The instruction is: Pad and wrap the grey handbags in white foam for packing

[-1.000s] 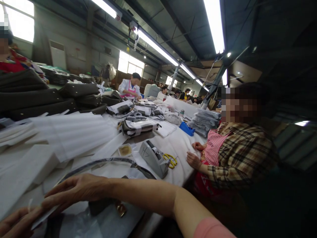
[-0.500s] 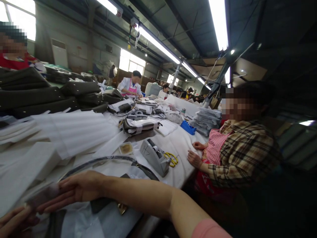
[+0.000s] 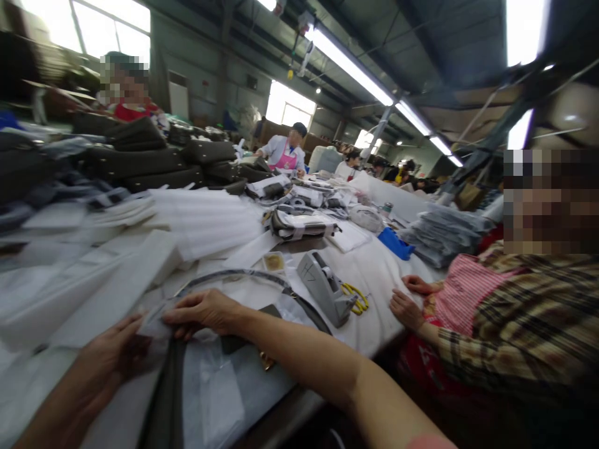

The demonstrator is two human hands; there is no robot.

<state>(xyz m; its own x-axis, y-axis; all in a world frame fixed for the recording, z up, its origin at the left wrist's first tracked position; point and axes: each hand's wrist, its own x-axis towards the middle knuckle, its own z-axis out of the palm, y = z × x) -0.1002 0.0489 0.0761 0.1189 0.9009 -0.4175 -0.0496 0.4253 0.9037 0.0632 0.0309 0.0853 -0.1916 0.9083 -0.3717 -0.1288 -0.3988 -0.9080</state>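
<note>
From here, the left hand (image 3: pixel 110 358) and right hand (image 3: pixel 199 313) pinch opposite sides of a thin, translucent whitish sheet (image 3: pixel 154 322), seemingly to keep it spread, by a long dark olive strip (image 3: pixel 171 390) on the white-covered desk (image 3: pixel 374 302).

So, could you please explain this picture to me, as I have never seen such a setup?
There is no machine here. One camera, worn on a person's head, looks forward and down at that person's bare hands. The left hand and right hand hold a thin translucent piece between them. On the white-covered table lie white sheets, a grey tape dispenser and a yellow-handled tool. Dark stacked goods sit farther back. The plaid sleeve at the picture's right belongs to someone else.
</note>
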